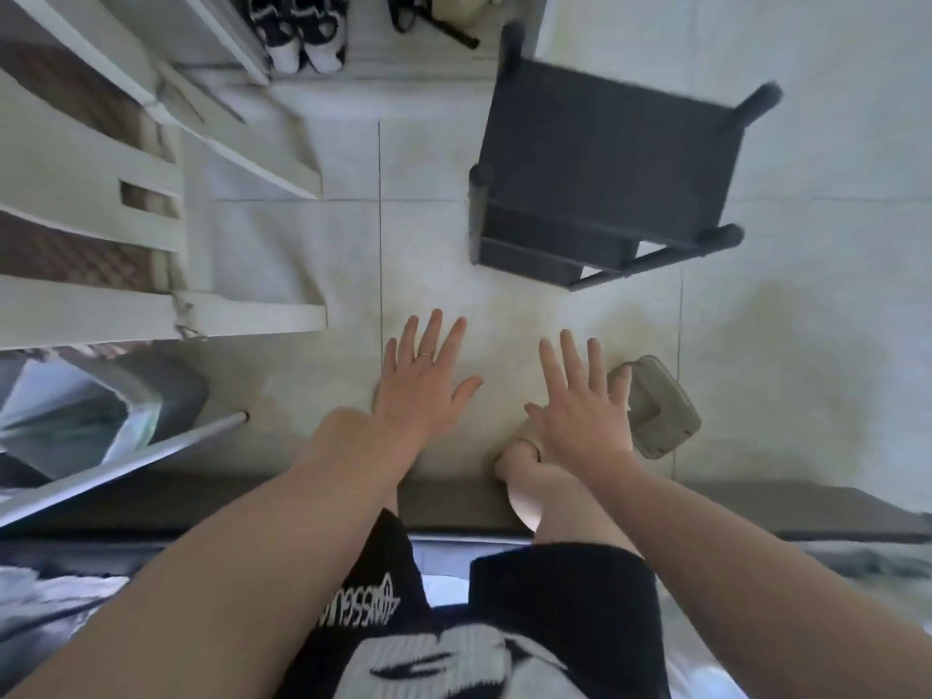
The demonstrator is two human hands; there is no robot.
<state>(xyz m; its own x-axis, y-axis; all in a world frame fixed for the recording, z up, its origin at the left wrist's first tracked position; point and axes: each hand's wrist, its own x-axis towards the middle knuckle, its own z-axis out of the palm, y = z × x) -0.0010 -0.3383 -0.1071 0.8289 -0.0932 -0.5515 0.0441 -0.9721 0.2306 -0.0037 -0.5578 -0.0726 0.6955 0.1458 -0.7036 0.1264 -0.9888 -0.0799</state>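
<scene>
Left hand (423, 380): fingers spread wide, palm down, holding nothing; a ring (425, 354) sits on one finger.
Right hand (585, 411): also spread and empty; its little finger overlaps the slipper (660, 411) in view, but whether they touch cannot be told.
Why so held: both palms hang flat over the floor (504, 305), probably a ready pose before reaching down.
Slipper: pale beige, rounded, lying slanted on the tiles just right of the right hand.
Around: a dark stool (605, 158) beyond the hands, a white chair (151, 194) to the left, black-and-white shoes (302, 37) farther off.
</scene>
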